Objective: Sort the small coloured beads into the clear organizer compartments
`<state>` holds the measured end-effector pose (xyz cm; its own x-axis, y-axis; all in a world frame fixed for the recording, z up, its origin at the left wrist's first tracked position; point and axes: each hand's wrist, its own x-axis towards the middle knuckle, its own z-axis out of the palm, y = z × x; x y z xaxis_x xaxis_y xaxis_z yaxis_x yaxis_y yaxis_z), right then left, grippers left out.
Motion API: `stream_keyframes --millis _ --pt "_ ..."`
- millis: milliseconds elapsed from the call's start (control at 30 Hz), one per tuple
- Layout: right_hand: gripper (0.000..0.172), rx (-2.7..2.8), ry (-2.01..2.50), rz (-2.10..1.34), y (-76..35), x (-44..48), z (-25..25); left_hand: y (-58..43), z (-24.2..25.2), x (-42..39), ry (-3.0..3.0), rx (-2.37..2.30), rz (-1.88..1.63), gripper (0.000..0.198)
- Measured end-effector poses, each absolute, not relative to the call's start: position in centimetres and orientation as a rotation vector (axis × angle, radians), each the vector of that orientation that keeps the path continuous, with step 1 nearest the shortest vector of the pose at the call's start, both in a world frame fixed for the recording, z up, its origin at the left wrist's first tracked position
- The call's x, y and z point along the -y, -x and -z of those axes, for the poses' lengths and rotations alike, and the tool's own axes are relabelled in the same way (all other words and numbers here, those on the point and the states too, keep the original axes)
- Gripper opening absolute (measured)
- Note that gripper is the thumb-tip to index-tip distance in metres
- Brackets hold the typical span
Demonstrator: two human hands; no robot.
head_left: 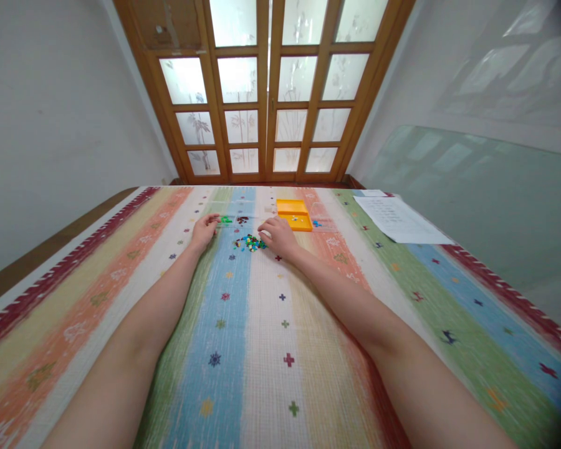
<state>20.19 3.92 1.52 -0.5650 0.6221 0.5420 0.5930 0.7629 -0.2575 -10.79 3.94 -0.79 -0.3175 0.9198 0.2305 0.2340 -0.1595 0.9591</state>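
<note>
A pile of small mixed-colour pieces (251,243) lies on the striped cloth. My right hand (277,236) is at its right edge, fingers curled over the pieces; whatever they may hold is too small to tell. Left of the pile, my left hand (206,229) rests with its fingertips beside a small green group (225,219), and its grip is unclear. Dark red-brown pieces (242,219) sit behind the pile. An open yellow box (311,223) stands behind my right hand with a few light pieces inside. Blue pieces (316,223) are just right of it.
Printed white papers (397,219) lie at the right on the striped tablecloth (271,374). Clear plastic seems to lie around the sorted pieces. Beyond the table's far edge stand wooden doors with glass panes (290,125).
</note>
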Motion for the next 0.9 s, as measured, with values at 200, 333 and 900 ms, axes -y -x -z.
stream_keyframes --millis 200,333,900 --pt "0.043 2.582 0.656 -0.111 -17.7 -0.8 -0.7 10.9 1.6 -4.3 -1.493 -1.576 -1.47 0.036" --pt "0.043 2.632 0.687 -0.119 -17.6 -0.4 -0.2 10.5 1.7 -4.3 -1.617 -1.601 -1.441 0.032" --pt "0.02 2.539 0.62 -0.096 -17.3 -1.5 0.6 8.4 1.1 -3.1 -1.867 -1.66 -1.281 0.027"
